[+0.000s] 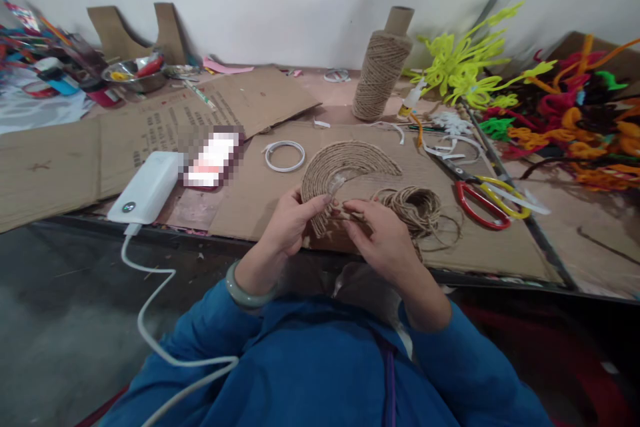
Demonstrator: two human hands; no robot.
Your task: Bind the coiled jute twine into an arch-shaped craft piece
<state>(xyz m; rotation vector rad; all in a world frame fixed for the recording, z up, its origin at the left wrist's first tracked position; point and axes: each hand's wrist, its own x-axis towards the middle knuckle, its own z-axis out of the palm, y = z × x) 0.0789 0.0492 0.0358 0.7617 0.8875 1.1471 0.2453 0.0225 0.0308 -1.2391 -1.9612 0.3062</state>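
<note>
A curved piece [345,157] made of side-by-side rows of brown twine lies on the cardboard in front of me, bent like a crescent. My left hand [295,220] grips its lower left end, thumb on top near the inner edge. Close to that end, my right hand [377,230] pinches a strand of twine between thumb and fingers. Just beyond the right hand sits a loose coil of the same twine [425,210], with loops trailing to the right. The fingertips of both hands nearly meet.
Red-and-yellow-handled scissors [483,200] lie right of the coil. Behind stand a twine spool [383,70] and a small glue bottle [410,100]. A white tape ring [285,156], a phone [213,157] and a cabled power bank [147,187] are at left. Colourful pipe-cleaner flowers [590,113] crowd the right.
</note>
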